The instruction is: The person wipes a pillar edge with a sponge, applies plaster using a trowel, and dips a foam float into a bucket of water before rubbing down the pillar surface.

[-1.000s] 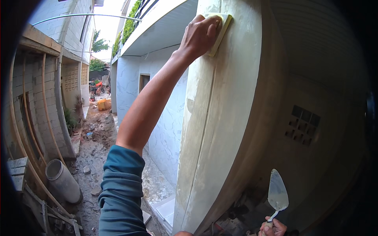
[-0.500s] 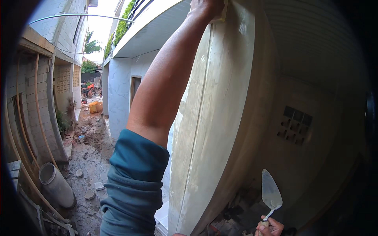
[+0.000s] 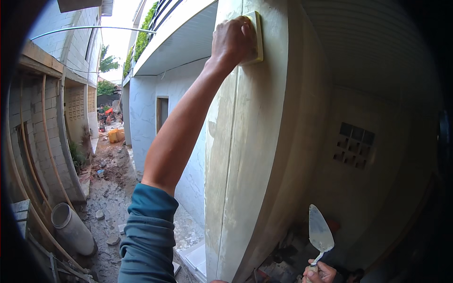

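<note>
My left hand [image 3: 231, 40] is closed on a pale yellow rectangular block [image 3: 256, 45], perhaps a float or sanding pad, pressed flat on the upper part of a pale plastered column [image 3: 255, 137] with a vertical groove. My left arm stretches up across the view in a rolled teal sleeve. At lower right, my right hand [image 3: 319, 272] grips the handle of a pointed trowel [image 3: 321, 228], its blade upright and smeared with pale material, held apart from the column.
A muddy passage [image 3: 106, 188] with rubble runs between buildings at left, holding a grey cylinder [image 3: 75, 231], leaning poles [image 3: 47, 141] and a distant yellow container [image 3: 115, 136]. A marbled wall [image 3: 144, 118] stands behind the column; a dim recess with vent blocks [image 3: 354, 144] lies right.
My left hand and block rose to the top edge half a second ago and are now lower on the column again. The trowel stays upright in my right hand, slightly farther left in view.
</note>
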### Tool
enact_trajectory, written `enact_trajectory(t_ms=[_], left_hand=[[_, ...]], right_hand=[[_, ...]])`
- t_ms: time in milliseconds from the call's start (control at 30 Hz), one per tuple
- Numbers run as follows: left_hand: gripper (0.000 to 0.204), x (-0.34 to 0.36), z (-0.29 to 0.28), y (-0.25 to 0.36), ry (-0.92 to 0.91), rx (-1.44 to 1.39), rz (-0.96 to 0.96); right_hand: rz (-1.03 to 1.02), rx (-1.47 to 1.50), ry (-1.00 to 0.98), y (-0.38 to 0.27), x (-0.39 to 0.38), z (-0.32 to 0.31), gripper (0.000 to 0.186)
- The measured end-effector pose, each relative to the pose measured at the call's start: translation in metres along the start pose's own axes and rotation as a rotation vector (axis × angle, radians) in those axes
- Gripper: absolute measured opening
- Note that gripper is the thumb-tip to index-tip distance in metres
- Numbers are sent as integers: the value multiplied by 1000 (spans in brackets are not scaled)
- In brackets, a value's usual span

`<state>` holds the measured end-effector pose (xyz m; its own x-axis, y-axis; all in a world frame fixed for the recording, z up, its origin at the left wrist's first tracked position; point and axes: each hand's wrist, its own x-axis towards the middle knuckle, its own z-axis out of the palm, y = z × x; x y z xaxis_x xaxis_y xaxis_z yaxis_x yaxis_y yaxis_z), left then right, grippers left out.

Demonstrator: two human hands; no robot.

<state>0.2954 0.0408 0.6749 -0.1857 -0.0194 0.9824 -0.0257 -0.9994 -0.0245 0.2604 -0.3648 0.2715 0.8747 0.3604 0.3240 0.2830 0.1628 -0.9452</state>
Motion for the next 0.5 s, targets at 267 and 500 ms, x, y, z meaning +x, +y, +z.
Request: enact_trajectory(t_ms=[267,500], left_hand=[[20,54,1,18,102,-63,136],[24,-40,-7,-20,27,18,-30]], right_hand=[[10,30,-85,13,9,2,24],[125,138,-97,25,1,8,25]])
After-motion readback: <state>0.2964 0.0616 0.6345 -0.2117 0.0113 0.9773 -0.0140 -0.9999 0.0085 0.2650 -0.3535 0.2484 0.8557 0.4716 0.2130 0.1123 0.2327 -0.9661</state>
